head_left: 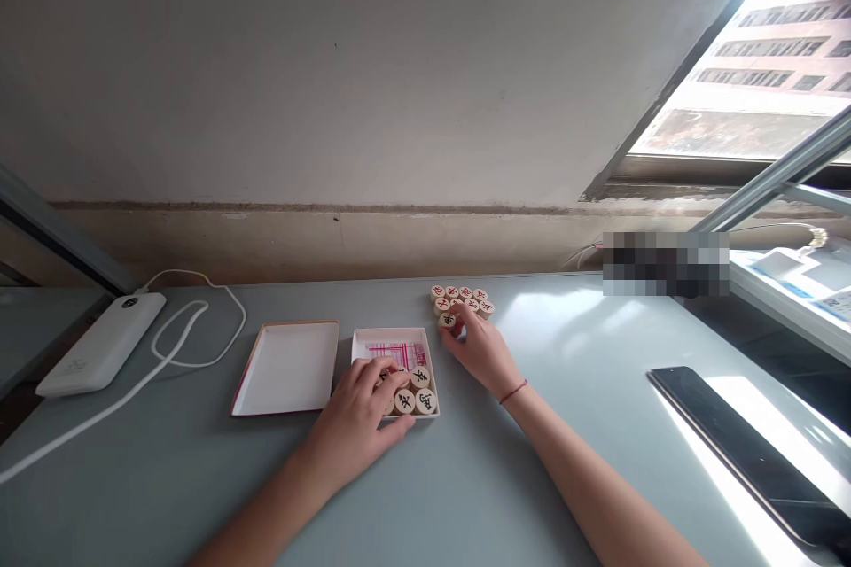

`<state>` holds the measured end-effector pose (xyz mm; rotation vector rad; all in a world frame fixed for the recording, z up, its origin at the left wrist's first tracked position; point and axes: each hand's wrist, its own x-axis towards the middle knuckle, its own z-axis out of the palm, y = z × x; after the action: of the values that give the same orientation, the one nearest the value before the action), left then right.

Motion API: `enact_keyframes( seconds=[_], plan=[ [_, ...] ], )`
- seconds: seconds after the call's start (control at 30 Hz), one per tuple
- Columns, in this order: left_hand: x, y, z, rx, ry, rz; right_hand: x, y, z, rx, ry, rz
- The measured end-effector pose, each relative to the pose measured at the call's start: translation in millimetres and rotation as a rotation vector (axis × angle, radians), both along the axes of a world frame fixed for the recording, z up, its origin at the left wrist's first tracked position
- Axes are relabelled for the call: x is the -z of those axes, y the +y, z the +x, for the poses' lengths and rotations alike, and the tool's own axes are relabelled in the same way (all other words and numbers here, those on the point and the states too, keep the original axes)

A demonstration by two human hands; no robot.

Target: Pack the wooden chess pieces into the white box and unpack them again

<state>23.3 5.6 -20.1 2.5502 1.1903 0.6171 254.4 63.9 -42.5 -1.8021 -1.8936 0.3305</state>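
A white box (pixel 433 372) holds round wooden pieces with black characters (pixel 404 400) in its near part; a pink-printed sheet (pixel 399 353) shows at its far end. Over the box's left side lies my left hand (pixel 359 412), fingers spread and curved onto the pieces, thumb at the near edge. Right of the box, several pieces with red characters (pixel 466 293) stand grouped on the table. At the near edge of that group, my right hand (pixel 475 345) pinches a round piece with a black character (pixel 447 320) between thumb and fingers.
An open box lid (pixel 289 368) lies left of the box. Farther left are a white power bank (pixel 103 345) and its white cable (pixel 199 363). A dark phone (pixel 745 452) rests at the right of the grey table (pixel 465 478). A wall stands behind.
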Motion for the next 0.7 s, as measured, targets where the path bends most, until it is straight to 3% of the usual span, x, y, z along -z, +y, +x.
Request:
enact_keyframes(
  seconds=[0.17,0.4,0.57,0.7],
  plan=[
    [3.5,-3,6,-0.051,-0.039,0.043,-12.8,-7,-5,0.009,0.036,0.049],
    [-0.4,6,-6,-0.156,0.039,0.141,-25.4,-20,-24,-0.385,0.152,-0.051],
    [-3.7,16,-25,-0.185,0.132,0.087,-22.0,-21,-27,-0.407,0.065,-0.102],
    [-3.9,14,-21,-0.159,0.112,0.029,-22.4,-22,-29,-0.382,0.068,-0.111]
  ],
)
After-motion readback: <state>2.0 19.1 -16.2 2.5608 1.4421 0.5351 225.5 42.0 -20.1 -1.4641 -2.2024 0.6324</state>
